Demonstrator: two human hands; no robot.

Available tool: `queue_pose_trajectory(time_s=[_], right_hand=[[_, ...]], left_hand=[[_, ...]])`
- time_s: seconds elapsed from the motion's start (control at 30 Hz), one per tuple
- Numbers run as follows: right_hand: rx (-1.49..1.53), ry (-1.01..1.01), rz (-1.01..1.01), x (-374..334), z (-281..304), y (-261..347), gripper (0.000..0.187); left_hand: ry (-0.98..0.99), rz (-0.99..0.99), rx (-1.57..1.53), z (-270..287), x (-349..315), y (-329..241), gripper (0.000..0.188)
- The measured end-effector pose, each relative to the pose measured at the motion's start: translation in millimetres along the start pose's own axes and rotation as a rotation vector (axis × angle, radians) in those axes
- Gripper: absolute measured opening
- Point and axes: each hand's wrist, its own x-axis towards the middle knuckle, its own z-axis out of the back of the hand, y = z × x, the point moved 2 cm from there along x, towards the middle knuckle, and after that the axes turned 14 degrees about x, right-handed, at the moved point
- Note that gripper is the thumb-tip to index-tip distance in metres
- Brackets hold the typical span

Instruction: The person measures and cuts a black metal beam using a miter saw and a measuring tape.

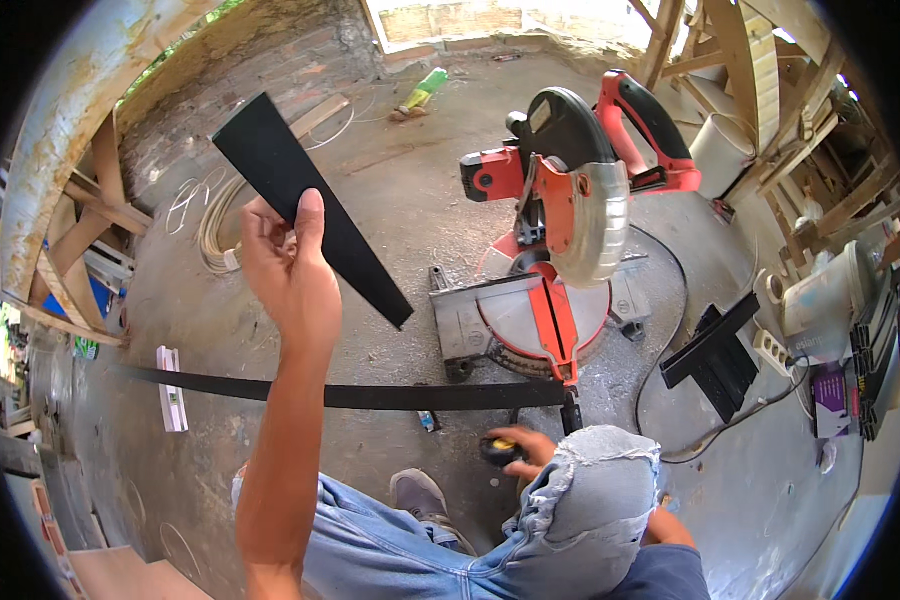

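My left hand (288, 250) is raised and closed on a short, flat black bar (295, 185), thumb on its face. The bar slants from upper left down to the right. Low beside my bent knee, my right hand (533, 449) grips a round black and yellow tape measure (498, 450). Between my hands and the saw, a long black bar (420, 397) stretches across the floor, passing behind my left forearm. A red and black miter saw (555, 200) stands ahead on the right, its head raised above the round base (505, 320).
Short black pieces (715, 365) lie stacked right of the saw, near a white power strip (770, 350) and a cable. Left are a coiled hose (215, 235) and a small spirit level (171, 390). Buckets (720, 155) and timber stand far right. A green bottle (425, 90) lies far back.
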Motion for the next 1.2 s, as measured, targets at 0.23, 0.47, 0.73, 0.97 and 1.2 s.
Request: queue_pose_trajectory(time_s=[0.23,0.47,0.73,0.97,1.2], right_hand=[[0.569,-0.317,0.115,14,63,83,0.06],[0.159,-0.219,0.221,29,104,271,0.053],[-0.021,-0.234,0.356,114,56,362,0.05],[-0.363,-0.314,0.637,191,25,348,0.059],[-0.555,-0.227,0.652,209,14,340,0.068]], left_hand=[[-0.043,-0.183,-0.078,22,-10,-24,0.016],[0.007,-0.256,-0.169,26,3,-15,0.015],[-0.014,-0.019,-0.283,33,7,-5,0.013],[0.216,0.164,-0.449,28,8,0,0.017],[0.207,0.276,-0.465,46,22,19,0.015]])
